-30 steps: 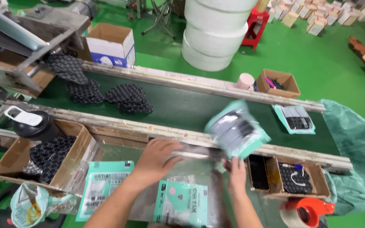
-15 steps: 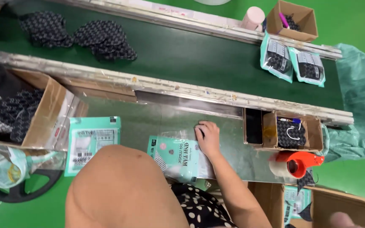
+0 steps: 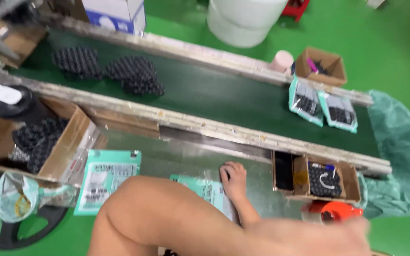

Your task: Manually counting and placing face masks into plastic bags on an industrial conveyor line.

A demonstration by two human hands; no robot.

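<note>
My right hand (image 3: 234, 177) rests on the upper right corner of a teal printed packet (image 3: 204, 188) lying flat on the metal table (image 3: 176, 159); its fingers are curled. My left arm crosses the foreground as a large blur. My left hand (image 3: 349, 234) is smeared at the lower right, close to an orange tape dispenser (image 3: 336, 211), and its grip is unreadable. A second teal packet (image 3: 108, 179) lies to the left on the table.
The dark conveyor belt (image 3: 224, 99) carries two filled teal bags (image 3: 305, 101) at its right end and black mesh pieces (image 3: 134, 76) at its left. A cardboard box (image 3: 74, 137) of black pieces stands left. A small box (image 3: 327, 181) stands right. A green sheet (image 3: 399, 156) hangs at the belt's end.
A filled teal bag held up a second ago now lies on the belt beside another. My right hand came down onto the flat packet. My left arm swung across toward the lower right.
</note>
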